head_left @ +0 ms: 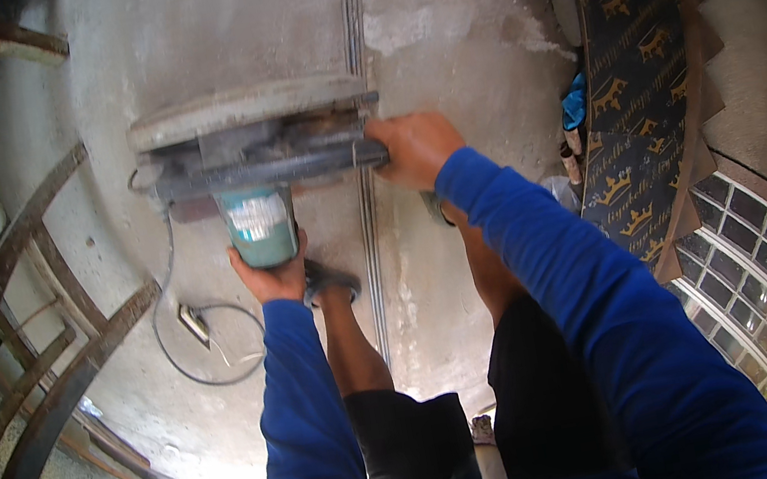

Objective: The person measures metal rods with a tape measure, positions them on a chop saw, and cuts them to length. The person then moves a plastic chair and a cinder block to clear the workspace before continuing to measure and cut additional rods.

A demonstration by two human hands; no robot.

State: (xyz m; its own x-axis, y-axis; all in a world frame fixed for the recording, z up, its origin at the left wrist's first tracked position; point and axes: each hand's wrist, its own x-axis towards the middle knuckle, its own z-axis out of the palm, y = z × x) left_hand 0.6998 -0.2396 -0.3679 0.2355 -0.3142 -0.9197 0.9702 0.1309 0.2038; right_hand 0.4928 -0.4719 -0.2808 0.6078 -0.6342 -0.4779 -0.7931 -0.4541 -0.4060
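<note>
Power tool point(259, 173) lies between the 2 hands, against a concrete floor point(464, 53). The left hand's point(275, 284) grip cups the near end of its teal housing point(262, 229); the right hand's point(419, 147) grip is closed at the right end of its dark bar. A cord point(225, 382) loops left of the left forearm.

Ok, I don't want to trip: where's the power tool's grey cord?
In the head view, the grey cord loops left of the left hand, running up to the left end of the power tool.
</note>
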